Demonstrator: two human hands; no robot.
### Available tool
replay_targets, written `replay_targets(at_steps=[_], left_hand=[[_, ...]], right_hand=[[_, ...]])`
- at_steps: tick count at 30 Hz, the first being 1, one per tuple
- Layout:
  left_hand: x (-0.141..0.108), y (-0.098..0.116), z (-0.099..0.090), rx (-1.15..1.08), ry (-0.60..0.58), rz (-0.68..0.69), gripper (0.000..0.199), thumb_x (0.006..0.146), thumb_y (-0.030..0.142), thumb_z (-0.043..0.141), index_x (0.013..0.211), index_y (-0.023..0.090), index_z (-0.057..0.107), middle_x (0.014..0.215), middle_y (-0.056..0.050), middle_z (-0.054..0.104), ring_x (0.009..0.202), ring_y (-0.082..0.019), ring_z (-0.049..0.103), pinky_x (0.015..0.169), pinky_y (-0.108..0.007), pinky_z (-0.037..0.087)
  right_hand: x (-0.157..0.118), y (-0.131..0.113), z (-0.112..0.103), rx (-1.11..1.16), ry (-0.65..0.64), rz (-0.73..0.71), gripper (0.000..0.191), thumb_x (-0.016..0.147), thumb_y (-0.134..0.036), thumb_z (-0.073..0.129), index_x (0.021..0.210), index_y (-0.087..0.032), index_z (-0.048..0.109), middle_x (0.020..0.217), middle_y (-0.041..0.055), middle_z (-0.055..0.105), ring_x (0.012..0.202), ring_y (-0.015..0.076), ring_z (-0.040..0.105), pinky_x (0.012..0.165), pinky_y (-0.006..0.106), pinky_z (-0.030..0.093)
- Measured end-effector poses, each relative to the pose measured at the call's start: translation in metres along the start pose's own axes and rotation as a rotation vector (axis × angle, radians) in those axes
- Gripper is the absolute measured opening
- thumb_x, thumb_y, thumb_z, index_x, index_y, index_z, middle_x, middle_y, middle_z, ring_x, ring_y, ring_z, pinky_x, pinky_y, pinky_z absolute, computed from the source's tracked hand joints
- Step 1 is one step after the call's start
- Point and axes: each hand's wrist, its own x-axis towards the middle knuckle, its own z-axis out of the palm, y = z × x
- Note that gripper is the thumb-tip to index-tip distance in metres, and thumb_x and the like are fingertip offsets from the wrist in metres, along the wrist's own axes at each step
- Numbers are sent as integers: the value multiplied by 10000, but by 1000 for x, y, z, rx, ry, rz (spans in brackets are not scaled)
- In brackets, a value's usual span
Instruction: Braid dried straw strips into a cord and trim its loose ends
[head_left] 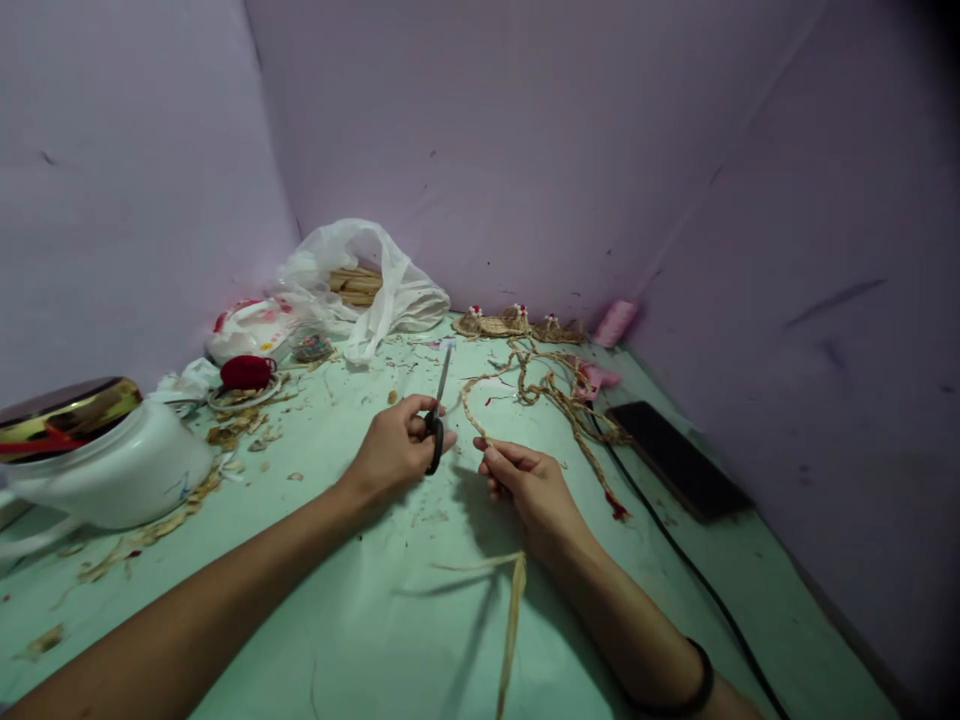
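Observation:
My left hand [397, 445] is closed on a pair of scissors [435, 430], its fingers at the black handles and the blades pointing away from me. Across from it, my right hand [529, 485] pinches a braided straw cord [471, 405] between thumb and fingertips. That cord curves away toward a tangle of similar braids [559, 390] at the back. Loose flat strands [514, 600] hang below the right hand toward the table's near side. One braid beside that hand ends in a red tip [617, 508].
A white pot [150, 475] stands at left near dark red yarn [247, 373]. Behind are a white plastic bag [360, 245] with dry strips and several small woven pieces [517, 325]. A pink thread spool [615, 323], black phone [679, 458] and black cable [675, 545] lie right.

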Motion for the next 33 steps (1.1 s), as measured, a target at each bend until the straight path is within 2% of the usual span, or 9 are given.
replay_targets(at_steps=[2, 4, 6, 9, 11, 16, 19, 25, 33], left_hand=[[-5, 0, -9, 352, -29, 223, 306, 657, 302, 559, 931, 174, 514, 630, 15, 561, 571, -132, 542, 534, -239, 392], [-10, 0, -15, 617, -69, 384, 328, 659, 244, 521, 982, 191, 524, 756, -11, 607, 673, -154, 565, 610, -263, 399], [-12, -1, -18, 753, -126, 454, 384, 662, 216, 485, 1045, 208, 513, 850, -28, 624, 760, -177, 578, 660, -278, 404], [-11, -3, -17, 864, -197, 471, 444, 682, 237, 457, 1125, 219, 479, 911, -44, 623, 823, -204, 585, 688, -300, 417], [-9, -5, -16, 910, -228, 479, 467, 689, 250, 447, 1154, 216, 462, 937, -51, 617, 838, -216, 586, 692, -312, 425], [-9, -6, -18, 941, -267, 505, 500, 682, 236, 440, 1181, 205, 450, 922, -51, 616, 821, -215, 588, 681, -314, 433], [-10, -6, -19, 965, -271, 512, 514, 681, 232, 435, 1193, 197, 453, 892, -53, 619, 780, -216, 592, 653, -319, 434], [-9, -5, -21, 878, -286, 526, 534, 661, 201, 442, 1195, 214, 464, 907, -43, 635, 786, -194, 594, 660, -290, 434], [-9, 1, -23, 900, -299, 566, 549, 656, 192, 440, 1205, 202, 459, 884, -42, 627, 764, -186, 582, 632, -268, 414]], right_hand=[[2, -4, -3, 25, 12, 12, 339, 587, -302, 671, 854, -93, 671, 546, -11, 548, 423, 54, 403, 427, 198, 314], [2, -8, -6, 13, 6, -10, 339, 583, -294, 671, 855, -92, 669, 527, -17, 545, 409, 49, 382, 418, 197, 295], [1, -12, -8, -13, -18, -50, 278, 593, -287, 656, 797, -98, 671, 508, -21, 537, 400, 45, 360, 411, 197, 271], [-1, -14, -10, -79, -86, -121, 169, 616, -278, 622, 608, -110, 637, 475, -26, 504, 404, 44, 339, 412, 201, 236], [-1, -13, -10, -106, -108, -141, 167, 620, -273, 606, 563, -116, 621, 479, -27, 499, 411, 44, 326, 418, 203, 223], [1, -13, -9, -120, -90, -117, 186, 578, -243, 603, 701, -125, 678, 489, -28, 533, 458, 71, 384, 474, 211, 270], [2, -14, -11, -167, -88, -99, 143, 563, -230, 594, 622, -126, 672, 462, -27, 521, 462, 77, 387, 491, 218, 281], [4, -12, -17, -182, -111, -34, 144, 592, -232, 574, 492, -135, 609, 455, -33, 477, 387, 41, 225, 422, 232, 159], [-1, -19, -13, -179, -134, -27, 137, 549, -199, 551, 420, -156, 572, 411, -30, 454, 404, 62, 247, 422, 242, 140]])
